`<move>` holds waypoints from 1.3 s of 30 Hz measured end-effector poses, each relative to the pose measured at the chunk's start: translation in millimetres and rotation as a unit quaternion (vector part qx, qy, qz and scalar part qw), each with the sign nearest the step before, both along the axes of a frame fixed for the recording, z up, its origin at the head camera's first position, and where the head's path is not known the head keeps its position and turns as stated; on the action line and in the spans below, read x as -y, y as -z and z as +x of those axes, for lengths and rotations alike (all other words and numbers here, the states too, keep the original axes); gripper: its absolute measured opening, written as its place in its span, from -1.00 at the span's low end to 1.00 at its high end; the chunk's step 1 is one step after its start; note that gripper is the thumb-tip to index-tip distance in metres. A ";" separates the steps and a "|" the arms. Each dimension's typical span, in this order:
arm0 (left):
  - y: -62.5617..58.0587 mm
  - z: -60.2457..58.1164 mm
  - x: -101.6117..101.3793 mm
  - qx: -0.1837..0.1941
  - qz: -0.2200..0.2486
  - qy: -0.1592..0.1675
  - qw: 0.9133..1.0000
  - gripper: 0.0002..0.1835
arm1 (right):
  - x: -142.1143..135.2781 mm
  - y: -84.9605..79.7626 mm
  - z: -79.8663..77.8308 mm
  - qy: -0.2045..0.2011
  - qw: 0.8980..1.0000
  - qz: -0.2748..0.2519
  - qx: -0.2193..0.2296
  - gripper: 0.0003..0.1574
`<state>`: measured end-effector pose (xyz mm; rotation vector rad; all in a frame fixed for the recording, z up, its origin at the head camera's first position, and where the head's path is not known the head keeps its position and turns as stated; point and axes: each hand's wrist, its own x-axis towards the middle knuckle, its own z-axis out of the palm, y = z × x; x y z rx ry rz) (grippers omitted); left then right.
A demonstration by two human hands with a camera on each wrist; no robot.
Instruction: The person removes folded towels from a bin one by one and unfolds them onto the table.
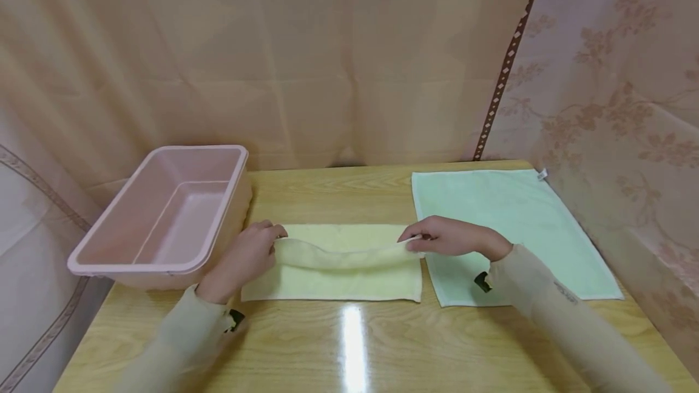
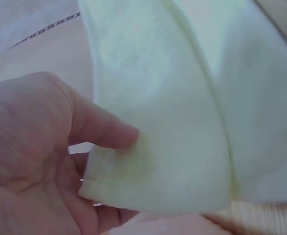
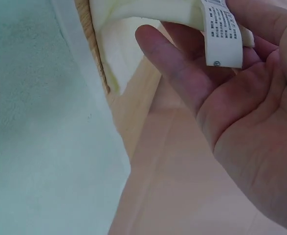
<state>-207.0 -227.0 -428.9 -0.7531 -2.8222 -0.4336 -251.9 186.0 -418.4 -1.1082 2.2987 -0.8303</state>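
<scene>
A pale yellow towel [image 1: 338,287] lies on the wooden table, with one edge lifted into a sagging fold between both hands. My left hand [image 1: 252,255] pinches the left corner of that fold; in the left wrist view the thumb [image 2: 116,132] presses on the cloth and the other fingers are behind it. At the opposite corner my right hand [image 1: 450,236] pinches the same raised edge. A white printed care label [image 3: 222,36] hangs from the towel beside the right fingers in the right wrist view.
To the left stands a pink plastic basin [image 1: 158,268], its inside bare. A mint green towel [image 1: 508,211] lies spread flat on the right, under the right forearm. Beige curtains [image 1: 306,65] hang behind the wooden table [image 1: 295,344], and patterned cloth [image 1: 617,108] covers the right side.
</scene>
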 end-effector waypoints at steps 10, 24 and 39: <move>-0.4 -30.8 -8.4 0.094 -0.028 -0.032 0.995 -0.58 | 2.0 14.3 -25.1 0.024 1.000 -0.020 0.004 -0.78; 10.1 -91.6 -18.4 0.152 0.046 -0.114 0.981 -0.64 | 12.0 28.1 -71.1 0.151 0.987 -0.033 0.038 -0.73; 18.8 -123.7 -15.6 0.178 0.122 -0.186 0.959 -0.65 | 22.0 40.9 -97.5 0.235 0.970 -0.001 -0.057 -0.72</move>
